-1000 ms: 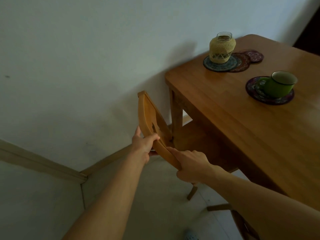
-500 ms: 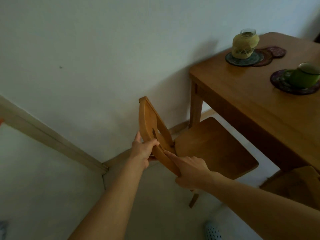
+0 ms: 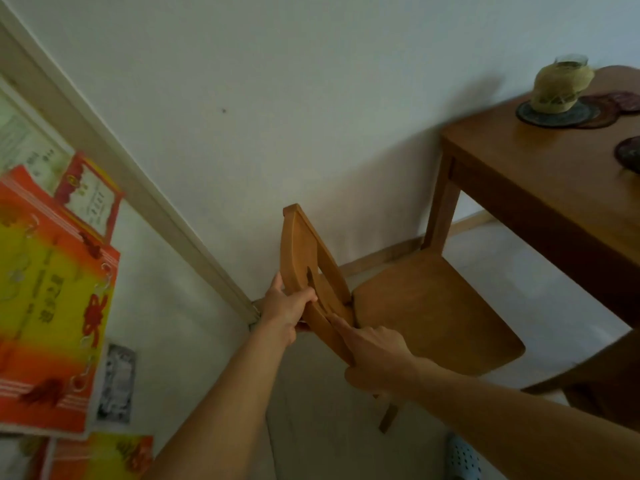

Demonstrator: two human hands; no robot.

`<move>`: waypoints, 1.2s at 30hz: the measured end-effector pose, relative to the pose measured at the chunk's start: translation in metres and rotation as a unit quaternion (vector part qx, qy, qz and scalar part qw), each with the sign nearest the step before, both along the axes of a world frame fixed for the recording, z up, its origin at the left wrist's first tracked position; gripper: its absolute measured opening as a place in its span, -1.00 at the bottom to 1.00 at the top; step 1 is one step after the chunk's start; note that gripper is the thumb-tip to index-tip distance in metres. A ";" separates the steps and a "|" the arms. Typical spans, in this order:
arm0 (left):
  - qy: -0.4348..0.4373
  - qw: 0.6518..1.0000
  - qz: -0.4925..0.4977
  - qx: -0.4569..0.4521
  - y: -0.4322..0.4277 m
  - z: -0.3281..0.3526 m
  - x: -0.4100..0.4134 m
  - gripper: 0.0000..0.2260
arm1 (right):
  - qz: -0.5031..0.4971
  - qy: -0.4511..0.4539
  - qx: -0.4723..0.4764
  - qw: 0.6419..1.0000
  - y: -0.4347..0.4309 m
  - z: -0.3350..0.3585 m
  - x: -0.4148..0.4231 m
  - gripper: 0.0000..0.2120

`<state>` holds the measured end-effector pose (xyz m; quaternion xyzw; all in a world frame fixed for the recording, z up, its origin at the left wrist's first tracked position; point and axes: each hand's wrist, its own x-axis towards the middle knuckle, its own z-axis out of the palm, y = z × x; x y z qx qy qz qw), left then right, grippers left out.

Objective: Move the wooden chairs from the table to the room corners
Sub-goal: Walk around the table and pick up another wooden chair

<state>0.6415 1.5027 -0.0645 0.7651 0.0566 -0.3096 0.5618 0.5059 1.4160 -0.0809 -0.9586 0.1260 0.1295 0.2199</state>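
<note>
We hold the wooden chair [image 3: 426,317] by its curved backrest, both hands closed on the top rail. Left hand [image 3: 285,311] wraps the rail from the outer side, thumb over the front edge. Right hand [image 3: 375,356] clamps the nearer end of the same rail, index finger laid along the wood. Chair sits just ahead of our hands, seat to the right of the right hand, clear of the table edge.

Surroundings:
- Wooden table [image 3: 540,188] up and to the right of the right hand; one leg stands just beyond the far corner of the seat, near it, contact not determinable.
- On the table, far right of our hands: a twine-wrapped jar [image 3: 561,84] on a dark coaster [image 3: 550,116]; further coasters [image 3: 620,102] beside it, overlapping.
- White wall [image 3: 277,98] directly beyond the backrest; baseboard meets a door frame [image 3: 138,188] just left of the left hand.
- Red and yellow boxes [image 3: 52,289] stacked well left of the left hand.

Obscured or unclear:
- Print on the boxes blurred, unreadable.
- Only one chair leg visible, below the right hand; our forearms cover the rest.
- Another brown wooden piece [image 3: 606,379] at the lower right, cut by the frame, identity uncertain.
- Another coaster at the right edge cropped.
- Light blue dotted footwear [image 3: 462,460] at the bottom edge, partly cut.
</note>
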 end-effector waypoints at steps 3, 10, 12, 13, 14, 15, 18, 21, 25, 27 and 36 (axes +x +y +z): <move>0.000 1.000 0.005 -0.004 0.030 -0.001 0.004 -0.43 | 0.015 -0.001 -0.007 1.000 0.030 0.001 0.005 -0.18; 0.002 1.000 0.019 -0.007 0.090 -0.009 0.005 -0.32 | 0.048 0.003 0.020 0.999 0.087 -0.002 0.006 -0.21; 0.004 1.000 0.027 -0.010 0.101 -0.011 0.002 -0.29 | 0.053 -0.001 0.011 0.999 0.097 -0.001 0.001 -0.22; 0.004 0.999 0.031 -0.016 0.104 -0.012 0.000 -0.29 | 0.057 -0.010 -0.002 0.998 0.100 -0.001 -0.004 -0.21; 0.003 0.999 0.037 -0.024 0.107 -0.012 -0.003 -0.28 | 0.064 -0.025 -0.017 0.997 0.102 0.000 -0.010 -0.20; 0.000 0.998 0.048 -0.037 0.108 -0.013 -0.006 -0.29 | 0.075 -0.042 -0.030 0.996 0.104 0.000 -0.017 -0.19; -0.008 0.996 0.073 -0.056 0.107 -0.020 -0.023 -0.33 | 0.122 -0.036 -0.070 0.989 0.109 0.001 -0.031 -0.13; -0.001 0.995 0.088 -0.052 0.105 -0.027 -0.048 -0.34 | 0.093 -0.018 -0.048 0.994 0.107 -0.002 -0.032 -0.04; -0.011 0.993 0.098 -0.070 0.105 -0.024 -0.055 -0.26 | 0.075 -0.046 0.010 0.996 0.103 -0.006 -0.035 -0.05; -0.005 0.994 0.088 -0.060 0.106 -0.022 -0.054 -0.20 | 0.084 -0.056 0.012 0.995 0.103 -0.007 -0.038 -0.04; -0.005 0.997 0.068 -0.029 0.148 -0.020 -0.057 -0.15 | 0.077 -0.054 0.017 0.995 0.147 -0.002 -0.044 -0.05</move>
